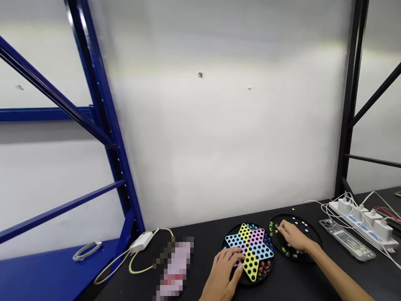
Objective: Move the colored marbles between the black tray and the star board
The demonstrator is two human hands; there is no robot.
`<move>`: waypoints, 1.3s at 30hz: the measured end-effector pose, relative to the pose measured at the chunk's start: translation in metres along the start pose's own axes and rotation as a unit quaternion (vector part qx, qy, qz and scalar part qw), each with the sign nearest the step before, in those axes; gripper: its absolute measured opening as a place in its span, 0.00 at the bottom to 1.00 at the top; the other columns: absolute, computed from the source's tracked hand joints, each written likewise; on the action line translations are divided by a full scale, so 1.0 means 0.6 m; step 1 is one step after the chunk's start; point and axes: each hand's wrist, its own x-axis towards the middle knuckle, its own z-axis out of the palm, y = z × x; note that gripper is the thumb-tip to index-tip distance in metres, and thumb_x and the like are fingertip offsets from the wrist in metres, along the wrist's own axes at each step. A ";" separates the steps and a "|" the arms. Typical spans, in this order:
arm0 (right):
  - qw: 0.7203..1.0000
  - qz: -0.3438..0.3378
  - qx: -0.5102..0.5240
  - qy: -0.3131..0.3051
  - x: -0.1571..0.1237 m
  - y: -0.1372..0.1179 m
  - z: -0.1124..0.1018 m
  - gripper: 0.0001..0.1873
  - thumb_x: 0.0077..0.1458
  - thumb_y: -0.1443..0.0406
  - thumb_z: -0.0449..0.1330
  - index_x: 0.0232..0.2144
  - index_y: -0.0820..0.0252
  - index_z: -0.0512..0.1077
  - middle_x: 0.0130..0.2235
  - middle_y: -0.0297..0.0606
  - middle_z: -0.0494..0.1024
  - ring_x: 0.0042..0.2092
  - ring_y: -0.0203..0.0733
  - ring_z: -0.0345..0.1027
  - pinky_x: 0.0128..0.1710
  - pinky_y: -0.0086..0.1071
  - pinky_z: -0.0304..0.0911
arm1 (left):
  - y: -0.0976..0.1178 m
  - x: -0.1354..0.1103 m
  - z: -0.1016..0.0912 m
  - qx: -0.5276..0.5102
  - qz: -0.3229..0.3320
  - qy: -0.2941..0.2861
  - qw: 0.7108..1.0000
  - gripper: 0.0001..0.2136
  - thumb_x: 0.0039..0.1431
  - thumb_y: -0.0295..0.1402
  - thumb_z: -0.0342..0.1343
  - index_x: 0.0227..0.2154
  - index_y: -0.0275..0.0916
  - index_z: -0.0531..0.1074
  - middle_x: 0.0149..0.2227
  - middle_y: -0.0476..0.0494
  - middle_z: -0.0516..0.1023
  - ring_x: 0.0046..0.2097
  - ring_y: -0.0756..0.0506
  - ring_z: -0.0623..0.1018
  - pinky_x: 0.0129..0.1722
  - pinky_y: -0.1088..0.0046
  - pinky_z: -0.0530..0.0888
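Observation:
A Chinese checkers board (264, 251) with a pastel star of yellow, pink and blue points sits in a round black base. Marbles in red, blue and teal lie around the star. My left hand (221, 271) rests on the board's near left edge, fingers stretched and slightly apart. To the right is a second round black tray (313, 240) with green marbles (271, 228) along its left rim and others near its front. Over this tray my right hand (293, 236) has its fingertips pressed together; what they pinch, if anything, is hidden.
A white power strip (363, 228) with chargers and cables runs along the right, beside a phone in a clear case (347, 240). At left lie a white adapter (141, 242) with its cable and a blurred pinkish item (177, 267). Blue rack posts (115, 138) stand left.

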 end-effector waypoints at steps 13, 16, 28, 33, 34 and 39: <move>0.997 0.038 -0.066 0.034 0.039 -0.044 0.010 0.20 0.62 0.55 0.47 0.28 0.58 0.71 0.33 0.43 0.78 0.39 0.49 0.73 0.38 0.35 0.61 | -0.015 0.003 0.009 0.003 0.002 -0.001 1.000 0.14 0.70 0.45 0.43 0.49 0.53 0.72 0.57 0.49 0.73 0.58 0.42 0.71 0.61 0.57 0.67; 0.990 0.041 -0.135 0.000 0.041 -0.060 0.028 0.13 0.61 0.60 0.51 0.38 0.59 0.73 0.42 0.49 0.79 0.46 0.54 0.73 0.44 0.40 0.60 | -0.016 0.002 0.011 0.002 0.001 0.002 1.000 0.14 0.70 0.45 0.43 0.49 0.53 0.72 0.57 0.49 0.73 0.58 0.42 0.71 0.60 0.57 0.68; 0.987 0.016 -0.152 -0.055 0.041 -0.032 -0.003 0.15 0.66 0.63 0.44 0.38 0.59 0.70 0.42 0.44 0.79 0.45 0.44 0.72 0.42 0.32 0.59 | -0.007 0.001 0.003 -0.001 0.010 0.008 1.000 0.15 0.70 0.45 0.43 0.53 0.54 0.70 0.56 0.49 0.73 0.57 0.42 0.71 0.60 0.58 0.68; 0.987 -0.027 -0.130 -0.088 0.015 -0.029 -0.023 0.09 0.63 0.62 0.49 0.38 0.56 0.69 0.38 0.37 0.79 0.41 0.41 0.72 0.39 0.30 0.59 | 0.000 0.001 0.000 -0.015 -0.008 -0.002 1.000 0.15 0.71 0.45 0.42 0.50 0.52 0.72 0.57 0.48 0.72 0.58 0.42 0.70 0.60 0.57 0.67; 0.985 -0.031 -0.137 -0.096 0.009 -0.033 -0.023 0.08 0.61 0.62 0.51 0.39 0.55 0.69 0.38 0.37 0.79 0.41 0.43 0.72 0.39 0.31 0.59 | 0.001 0.000 -0.001 -0.019 -0.012 -0.005 1.000 0.15 0.71 0.46 0.42 0.49 0.52 0.72 0.57 0.49 0.72 0.59 0.42 0.70 0.61 0.57 0.66; 0.978 -0.027 -0.174 -0.114 -0.007 -0.060 -0.004 0.09 0.59 0.64 0.52 0.40 0.57 0.70 0.41 0.47 0.78 0.44 0.53 0.72 0.42 0.39 0.58 | -0.001 0.001 0.000 -0.026 -0.016 -0.014 0.999 0.16 0.70 0.47 0.42 0.49 0.52 0.72 0.58 0.49 0.71 0.60 0.42 0.68 0.62 0.56 0.65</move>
